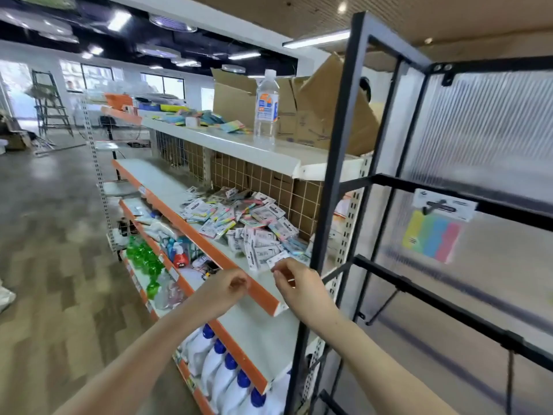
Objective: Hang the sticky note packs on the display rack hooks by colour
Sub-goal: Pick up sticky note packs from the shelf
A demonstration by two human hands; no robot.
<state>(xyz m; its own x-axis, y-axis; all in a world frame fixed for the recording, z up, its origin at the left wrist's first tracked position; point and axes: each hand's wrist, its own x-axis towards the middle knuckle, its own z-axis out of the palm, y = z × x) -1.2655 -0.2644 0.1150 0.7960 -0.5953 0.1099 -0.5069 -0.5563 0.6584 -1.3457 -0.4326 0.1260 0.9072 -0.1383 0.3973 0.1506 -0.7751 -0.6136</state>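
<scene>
Right hand (294, 281) pinched a sticky note pack (279, 261) by its card header, over the shelf pile (239, 223); left hand (232, 284) curled, empty. Pack looked light, thin, bendy; header hole the best grip.

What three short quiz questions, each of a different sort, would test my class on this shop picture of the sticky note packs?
1. True or false: one pack already hangs on the display rack.
2. Which hand pinches a pack: A left, B right?
3. What stands on the top shelf beside the cardboard boxes?

Key: 1 true; 2 B; 3 a clear water bottle.
</scene>
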